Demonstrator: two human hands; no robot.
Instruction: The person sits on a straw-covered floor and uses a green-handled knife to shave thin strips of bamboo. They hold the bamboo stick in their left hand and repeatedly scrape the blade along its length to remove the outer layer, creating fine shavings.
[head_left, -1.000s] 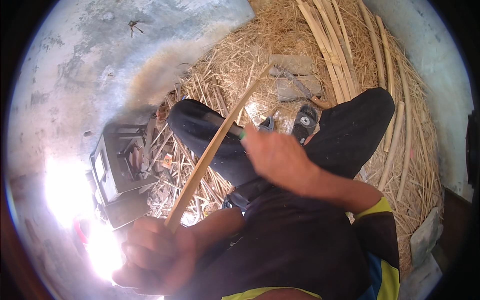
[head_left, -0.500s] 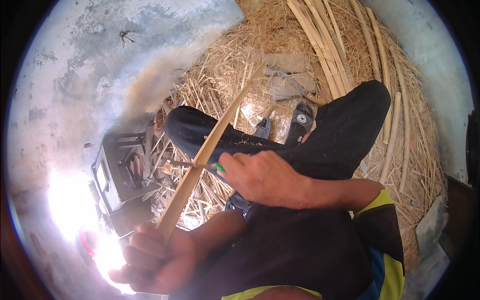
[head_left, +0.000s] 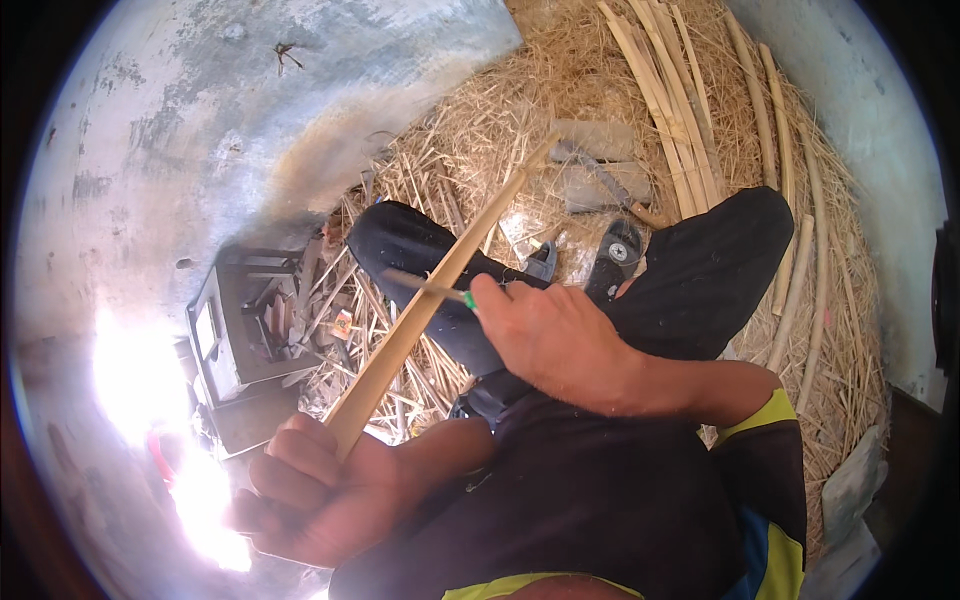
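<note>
Clearly, in the head view, the long pale strip (head_left: pixel 385 365) runs slantwise away from the left hand (head_left: pixel 325 490), its near end inside the fist and its far end pointing up and to the right. The fingers of that hand are curled together, clamped on the near end, so nearly the whole length lies beyond the knuckles, free of the hand. The strip passes above the person's left thigh, in dark trousers (head_left: pixel 715 265), and its far tip overlaps the straw (head_left: pixel 545 60) near two grey blocks (head_left: pixel 606 187).

The right hand (head_left: pixel 560 340) is to the right of the strip, near its middle, with fingers closed around the handle of a knife (head_left: pixel 405 280); a bit of green shows at the front of the grip. The narrow blade reaches left from the fist and crosses the strip; how firmly it presses, I cannot tell. A gap separates the right knuckles from the strip, bridged by the blade.

Well beyond the right hand, more pale strips (head_left: pixel 675 120) lie on the straw. A grey box-like object (head_left: pixel 232 345) is on the left, beyond the left hand.
</note>
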